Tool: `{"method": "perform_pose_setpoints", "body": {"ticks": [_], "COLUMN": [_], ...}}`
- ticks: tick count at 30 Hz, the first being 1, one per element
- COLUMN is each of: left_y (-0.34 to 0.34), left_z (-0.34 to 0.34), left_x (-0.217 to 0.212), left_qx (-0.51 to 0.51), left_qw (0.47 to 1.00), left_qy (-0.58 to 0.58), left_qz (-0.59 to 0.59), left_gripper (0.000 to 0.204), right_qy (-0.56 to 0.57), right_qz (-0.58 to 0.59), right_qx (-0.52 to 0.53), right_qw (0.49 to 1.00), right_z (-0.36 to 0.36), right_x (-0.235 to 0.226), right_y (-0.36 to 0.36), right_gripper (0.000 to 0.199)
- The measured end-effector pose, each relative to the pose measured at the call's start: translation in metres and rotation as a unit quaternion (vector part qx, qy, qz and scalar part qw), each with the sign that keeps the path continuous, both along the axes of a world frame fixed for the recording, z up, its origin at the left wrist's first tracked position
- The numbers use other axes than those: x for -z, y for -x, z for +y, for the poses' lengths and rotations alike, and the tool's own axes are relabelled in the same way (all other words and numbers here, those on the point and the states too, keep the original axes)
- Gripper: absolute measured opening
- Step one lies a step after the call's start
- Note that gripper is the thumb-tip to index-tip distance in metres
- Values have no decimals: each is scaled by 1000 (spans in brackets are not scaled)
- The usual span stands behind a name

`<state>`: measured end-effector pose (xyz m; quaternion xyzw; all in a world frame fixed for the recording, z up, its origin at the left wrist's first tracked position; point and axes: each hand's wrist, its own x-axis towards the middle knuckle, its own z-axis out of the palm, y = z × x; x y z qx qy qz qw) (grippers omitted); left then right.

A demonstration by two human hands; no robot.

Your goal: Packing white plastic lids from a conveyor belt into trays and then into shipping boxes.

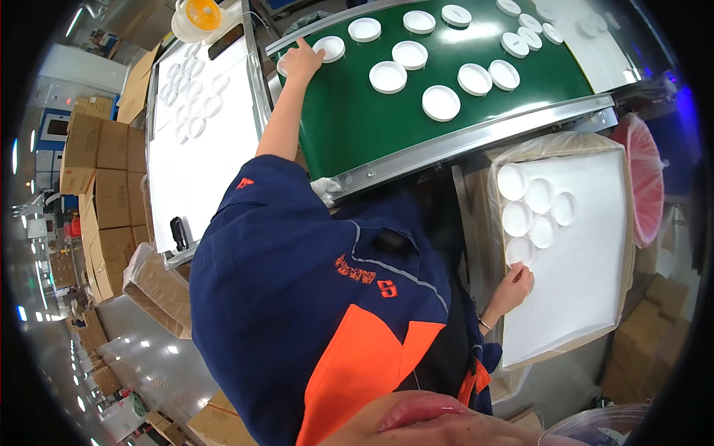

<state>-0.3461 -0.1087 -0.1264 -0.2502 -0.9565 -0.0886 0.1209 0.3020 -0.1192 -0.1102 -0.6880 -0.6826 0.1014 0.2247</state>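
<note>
My left hand [300,64] is over the far left end of a green conveyor belt [335,111], its fingers apart. One fingertip is beside a round white lid [329,49], and another white lid [282,65] shows partly behind the hand. My right hand [512,288] is at a lined cardboard box to my right, pinching the near edge of a shallow white lid [520,251]. That lid lies at the near end of a cluster of similar lids [539,195] on the white sheet [576,275] in the box.
More white lids [441,102] are scattered along the belt, behind a metal rail [476,134]. At left stands a white table [201,160] with several lids, a phone [226,42] and a black object [178,233]. Cardboard boxes [111,193] are stacked farther left; a pink-covered round object [641,182] is at right.
</note>
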Motion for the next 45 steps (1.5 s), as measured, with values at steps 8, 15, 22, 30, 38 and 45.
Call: {"method": "perform_pose_setpoints", "body": {"ticks": [8,15,22,30,38,45], "left_y": [-3,8,-3,-94,-78,-184], "left_z": [4,48,15,-14,-11,-14], "left_x": [-5,11,-23,-45,-46,-118], "left_qx": [253,372,443,502,607,422], "left_qw": [967,928,891,858,782,550], "left_qy": [-5,-7,87,11,102,-455], "left_qz": [-39,-24,-54,-106,-101,-559], "left_gripper": [63,40,23,27,43,48], "right_qy": [-31,-24,-17,-19,-20,-29], "right_qz": [11,19,24,7,28,2], "right_qx": [8,-1,12,11,17,38], "right_qw": [999,1000,1000,1000,999,999], "right_z": [-1,0,-2,0,1,-2], "right_x": [2,0,-1,0,4,6], "right_y": [3,2,4,2,-1,-4], "right_gripper": [26,25,25,24,24,24]}}
